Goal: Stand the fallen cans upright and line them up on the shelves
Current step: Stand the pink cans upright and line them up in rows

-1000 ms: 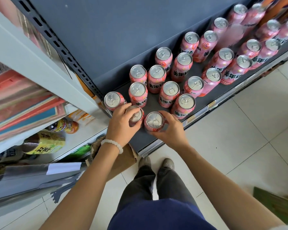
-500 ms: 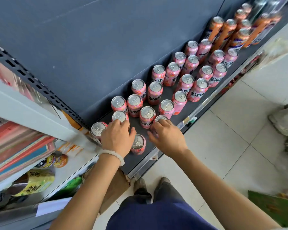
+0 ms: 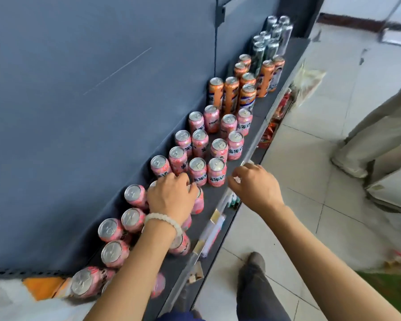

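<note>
Shelf (image 3: 220,200) ran dark grey under a blue-grey back panel, with pale floor tiles (image 3: 310,144) alongside. Pink cans (image 3: 217,171) stood upright in rows on it. I saw my left hand (image 3: 171,196) cupped over one can; my right hand (image 3: 256,186) hovered loosely curled, holding nothing.
</note>
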